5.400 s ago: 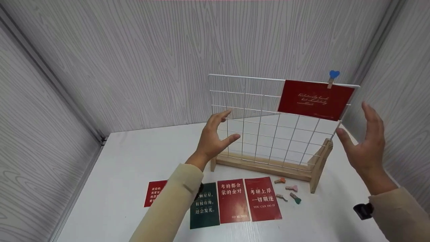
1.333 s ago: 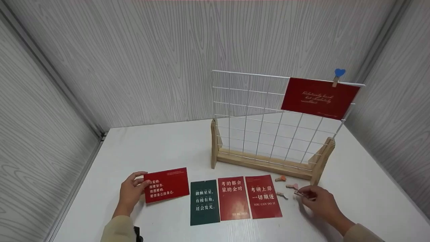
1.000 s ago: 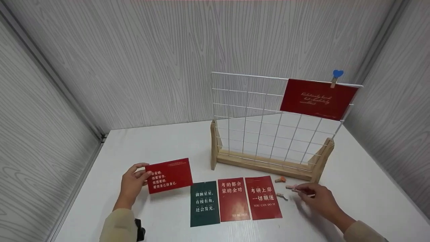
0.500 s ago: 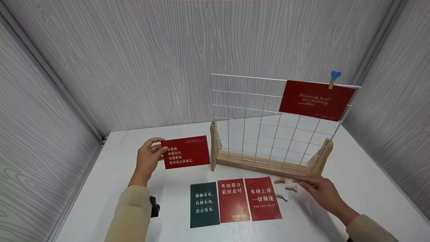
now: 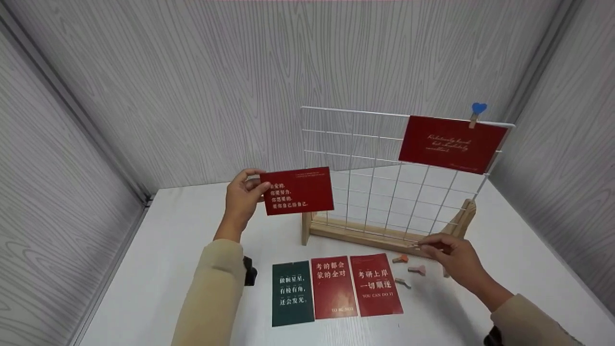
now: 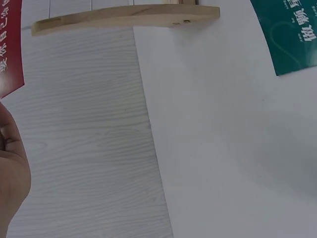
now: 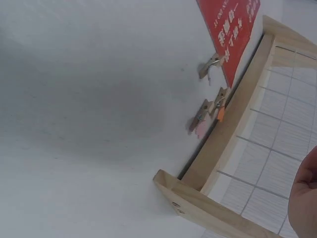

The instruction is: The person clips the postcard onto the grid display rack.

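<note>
In the head view my left hand [image 5: 241,199] pinches a red card [image 5: 300,192] with white Chinese lettering by its left edge. The card is raised in front of the left end of a white wire grid rack with a wooden base [image 5: 355,236]. In the left wrist view only a corner of that card [image 6: 11,54] and part of the hand [image 6: 12,173] show. My right hand [image 5: 454,257] pinches a small wooden clothespin [image 5: 414,245] before the rack's lower right; its far end is hidden by the fingers.
A second red card [image 5: 451,144] hangs at the grid's upper right under a blue heart clothespin [image 5: 474,117]. On the table lie a green card [image 5: 293,312], two red cards [image 5: 334,293], and orange [image 5: 400,258], pink [image 5: 417,270] and pale [image 5: 402,282] clothespins.
Both hands held nothing at first. My left hand took the red card from the table and carried it up and right; my right picked up the green clothespin and rose toward the rack.
</note>
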Motion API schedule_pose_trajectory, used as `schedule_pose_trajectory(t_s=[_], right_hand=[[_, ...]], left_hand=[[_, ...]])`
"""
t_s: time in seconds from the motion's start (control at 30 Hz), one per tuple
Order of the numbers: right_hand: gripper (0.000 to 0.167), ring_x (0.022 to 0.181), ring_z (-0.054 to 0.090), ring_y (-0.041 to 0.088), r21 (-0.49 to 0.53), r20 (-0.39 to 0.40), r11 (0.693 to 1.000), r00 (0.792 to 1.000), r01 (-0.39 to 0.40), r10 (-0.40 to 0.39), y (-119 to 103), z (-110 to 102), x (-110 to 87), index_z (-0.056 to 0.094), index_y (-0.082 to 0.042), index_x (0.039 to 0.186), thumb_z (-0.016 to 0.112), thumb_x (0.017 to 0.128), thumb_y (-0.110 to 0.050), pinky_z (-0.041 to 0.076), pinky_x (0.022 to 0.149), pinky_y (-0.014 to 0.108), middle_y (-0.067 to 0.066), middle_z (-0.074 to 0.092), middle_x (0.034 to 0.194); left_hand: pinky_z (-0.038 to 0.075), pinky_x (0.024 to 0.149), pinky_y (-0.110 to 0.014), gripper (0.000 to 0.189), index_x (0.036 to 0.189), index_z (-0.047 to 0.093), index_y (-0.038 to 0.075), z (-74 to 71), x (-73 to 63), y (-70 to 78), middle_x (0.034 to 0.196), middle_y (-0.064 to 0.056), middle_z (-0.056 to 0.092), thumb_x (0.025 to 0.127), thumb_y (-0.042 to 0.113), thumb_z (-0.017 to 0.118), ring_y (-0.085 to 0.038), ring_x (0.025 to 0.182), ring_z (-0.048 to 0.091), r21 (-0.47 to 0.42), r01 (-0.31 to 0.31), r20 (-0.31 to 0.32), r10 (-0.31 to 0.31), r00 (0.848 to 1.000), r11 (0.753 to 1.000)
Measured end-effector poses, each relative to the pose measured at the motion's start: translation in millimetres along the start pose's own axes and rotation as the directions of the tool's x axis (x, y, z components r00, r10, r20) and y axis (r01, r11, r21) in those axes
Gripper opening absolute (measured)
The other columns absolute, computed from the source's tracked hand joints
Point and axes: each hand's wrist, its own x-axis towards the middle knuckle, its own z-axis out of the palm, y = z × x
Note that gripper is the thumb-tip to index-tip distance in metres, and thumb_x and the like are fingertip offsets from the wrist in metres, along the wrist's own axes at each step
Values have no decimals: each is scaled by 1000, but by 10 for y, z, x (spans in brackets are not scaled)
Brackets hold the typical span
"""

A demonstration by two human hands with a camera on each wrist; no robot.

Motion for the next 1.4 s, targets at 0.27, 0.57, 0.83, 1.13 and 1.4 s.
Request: schedule_pose_trajectory(t_s=[0.27,0.57,0.83,1.13,1.4], right_hand=[[21,82,60,9,59,-34,986,988,153,-151,-284,-109,208,73,-7,106,66,87,-1,49,64,18,2,70,98],[24,83,61,12,103,-91,972,975,210,-201,-802,-249,388,67,6,111,60,88,9,51,71,21,11,67,97],[25,81,64,11,39,-99,972,969,233,-228,-899,-301,588,68,-3,114,64,90,-2,50,70,16,9,70,94],[20,85,65,9,15,-61,964,963,264,-262,-1146,-282,759,70,-4,109,64,90,-6,50,76,16,6,71,94],[20,76,61,13,-92,-110,945,940,314,-323,-1516,-292,953,71,-4,108,67,89,-9,48,67,14,3,70,92]], left_hand=[[55,74,-32,30,116,57,1,260,101,136,96,-14,67,88,6,67,-22,87,66,-37,-67,20,67,998,997],[55,75,-32,28,114,58,2,423,196,324,96,-14,66,88,5,66,-21,87,66,-57,-128,29,130,991,990],[54,76,-34,28,114,58,1,577,264,489,94,-13,66,88,4,66,-22,85,66,-81,-176,45,180,983,981],[54,76,-32,27,113,58,-1,736,285,625,94,-13,66,88,2,65,-21,84,66,-88,-237,34,240,970,968],[54,77,-32,24,112,60,1,842,302,716,95,-11,67,88,3,65,-20,85,66,-69,-291,32,294,955,954]])
